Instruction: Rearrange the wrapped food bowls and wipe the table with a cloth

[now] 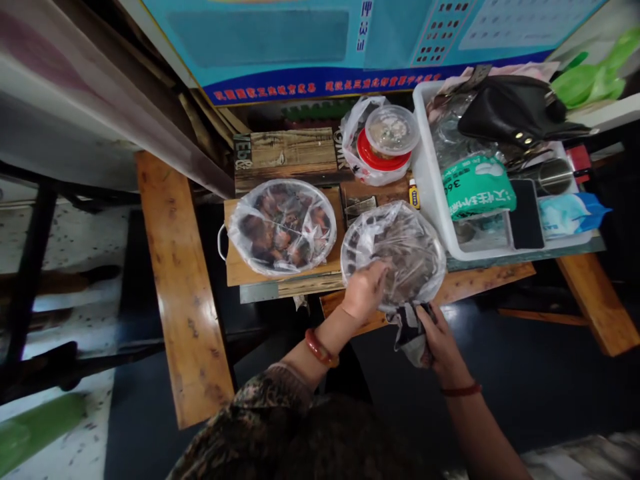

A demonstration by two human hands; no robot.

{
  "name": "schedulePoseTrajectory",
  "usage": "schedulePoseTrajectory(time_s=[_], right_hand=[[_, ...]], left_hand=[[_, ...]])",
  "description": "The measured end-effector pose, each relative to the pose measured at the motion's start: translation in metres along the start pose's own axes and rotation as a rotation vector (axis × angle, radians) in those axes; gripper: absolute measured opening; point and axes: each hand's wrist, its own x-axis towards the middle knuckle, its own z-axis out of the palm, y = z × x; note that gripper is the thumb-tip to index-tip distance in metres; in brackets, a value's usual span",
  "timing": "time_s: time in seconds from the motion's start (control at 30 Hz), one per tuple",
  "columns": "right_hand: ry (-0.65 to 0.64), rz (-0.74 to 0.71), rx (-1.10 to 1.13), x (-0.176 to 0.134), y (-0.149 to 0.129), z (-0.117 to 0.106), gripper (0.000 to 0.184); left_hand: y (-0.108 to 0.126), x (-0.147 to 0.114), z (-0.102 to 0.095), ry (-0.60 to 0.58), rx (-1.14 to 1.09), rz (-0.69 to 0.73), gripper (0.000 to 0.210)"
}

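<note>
A round bowl wrapped in clear plastic point(405, 250) holds dark food and sits at the front edge of a wooden table point(480, 283). My left hand point(364, 290) rests on its near left rim, fingers curled onto the plastic. My right hand point(434, 333) is just below the bowl, closed on a dark crumpled cloth point(407, 330) that hangs against the bowl's underside. A second plastic-covered bowl point(283, 225) of dark chunks stands to the left on a wooden board.
A white plastic tub point(425, 167) at the right holds a green packet point(477, 187), a black bag point(510, 110), a phone and a metal cup. A lidded container in a bag point(387, 137) stands behind. A wooden bench point(180, 280) lies to the left.
</note>
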Motion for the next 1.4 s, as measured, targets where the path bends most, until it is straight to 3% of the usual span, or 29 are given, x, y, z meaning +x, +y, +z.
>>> schedulePoseTrajectory(time_s=[0.1,0.23,0.33,0.43,0.57,0.67,0.83,1.0,1.07,1.17,1.23,1.3,1.4], right_hand=[[0.02,-0.023,-0.022,0.006,-0.002,0.003,0.058],[-0.026,-0.125,-0.092,0.017,-0.017,0.003,0.056],[-0.015,-0.254,-0.296,0.019,-0.038,-0.011,0.056],[0.021,-0.397,-0.423,0.009,-0.066,-0.031,0.052],[-0.011,-0.557,-0.397,-0.013,-0.105,-0.043,0.045],[0.121,-0.704,-0.41,-0.014,-0.134,-0.041,0.048],[0.433,-0.976,-0.521,0.046,-0.17,-0.04,0.06],[0.28,-0.908,-0.85,0.111,-0.168,-0.04,0.053],[0.302,-0.959,-0.874,0.11,-0.161,-0.041,0.047],[0.352,-1.007,-0.709,0.083,-0.146,-0.043,0.042],[0.25,-0.884,-0.538,0.06,-0.128,-0.042,0.039],[0.136,-0.662,-0.354,0.043,-0.1,-0.036,0.037],[0.141,-0.337,-0.053,0.036,-0.049,-0.017,0.032]], left_hand=[[0.005,-0.007,-0.002,0.009,0.057,0.058,0.023],[-0.001,-0.005,-0.03,0.216,0.374,0.17,0.024],[-0.012,-0.006,-0.049,0.263,0.51,0.179,0.022],[-0.024,-0.015,-0.058,0.323,0.512,0.094,0.021],[-0.043,-0.022,-0.057,0.406,0.227,-0.19,0.025],[-0.051,-0.016,-0.053,0.378,-0.093,-0.426,0.029],[-0.049,0.0,-0.053,0.312,-0.467,-0.644,0.032],[-0.048,0.009,-0.055,0.236,-0.56,-0.715,0.032],[-0.052,0.011,-0.055,0.237,-0.565,-0.739,0.031],[-0.062,0.014,-0.055,0.251,-0.557,-0.769,0.026],[-0.068,0.016,-0.054,0.258,-0.547,-0.774,0.024],[-0.072,0.017,-0.051,0.264,-0.538,-0.761,0.024],[-0.075,0.018,-0.046,0.275,-0.519,-0.717,0.025]])
